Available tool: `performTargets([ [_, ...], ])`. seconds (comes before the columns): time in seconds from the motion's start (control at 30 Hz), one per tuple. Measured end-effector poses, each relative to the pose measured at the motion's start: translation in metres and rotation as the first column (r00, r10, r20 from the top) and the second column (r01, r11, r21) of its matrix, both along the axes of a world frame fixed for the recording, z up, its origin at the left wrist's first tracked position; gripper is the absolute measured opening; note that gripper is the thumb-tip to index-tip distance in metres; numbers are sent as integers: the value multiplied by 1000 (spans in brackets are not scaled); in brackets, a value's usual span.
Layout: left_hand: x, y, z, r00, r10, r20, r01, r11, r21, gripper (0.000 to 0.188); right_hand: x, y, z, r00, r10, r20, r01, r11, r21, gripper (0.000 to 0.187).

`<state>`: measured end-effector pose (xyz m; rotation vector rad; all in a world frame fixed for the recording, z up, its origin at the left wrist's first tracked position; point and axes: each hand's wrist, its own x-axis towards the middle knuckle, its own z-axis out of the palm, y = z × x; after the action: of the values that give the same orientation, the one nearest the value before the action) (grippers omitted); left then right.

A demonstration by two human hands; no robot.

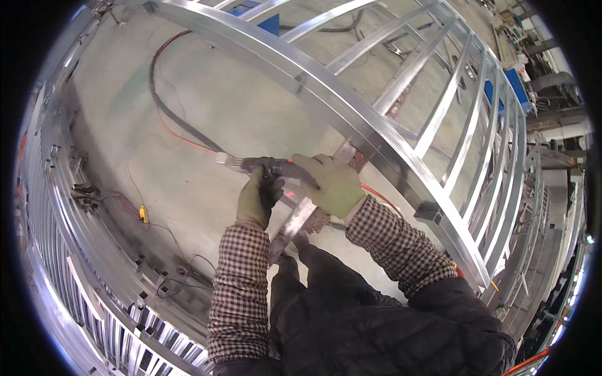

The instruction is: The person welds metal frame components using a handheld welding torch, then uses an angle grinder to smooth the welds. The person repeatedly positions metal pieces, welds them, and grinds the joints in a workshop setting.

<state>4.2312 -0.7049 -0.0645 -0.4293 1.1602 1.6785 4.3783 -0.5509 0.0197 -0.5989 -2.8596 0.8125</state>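
Both gloved hands are closed around a torch (266, 167), a dark, slim tool lying nearly level across the middle of the scene. The left hand (257, 197) wraps it from below, fingers curled tight over the handle. The right hand (332, 185) grips it from above at its right end, just beside a joint in the metal frame (351, 119). The tool's pale left end pokes out past the left hand, and from there a black hose (164, 103) and a thin red wire (182, 135) run away to the far left over the concrete floor (207, 94).

The tip itself is hidden under the right glove, so whether it touches the metal cannot be told. Right under the hands a short flat bar (293, 227) slants from the joint down toward the person (its upper end carries a small reddish glow or reflection). Checked sleeves (238, 282) come in from the near edge, above a dark padded jacket (389, 332).

The frame is a long ladder of bright square tubes with many cross rungs, sweeping from far left to near right; the open end of one tube (433, 213) shows to the right of the hands. Along the left edge runs another rack of bright bars (69, 250). On the floor near it lie a small yellow tool (143, 214) and some thin dark cables (182, 276). Blue panels (266, 24) show through the rungs at the far side.
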Motion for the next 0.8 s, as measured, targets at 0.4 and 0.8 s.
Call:
performTargets([
  [0.4, 42, -287, -23, 936, 342, -77, -343, 849, -401, 48, -76, 13, -60, 860, 54, 507, -113, 990, 85, 39],
  [0.8, 150, -492, -91, 937, 344, -51, -301, 726, -618, 27, -67, -23, -75, 845, -69, 530, -192, 886, 421, 33],
])
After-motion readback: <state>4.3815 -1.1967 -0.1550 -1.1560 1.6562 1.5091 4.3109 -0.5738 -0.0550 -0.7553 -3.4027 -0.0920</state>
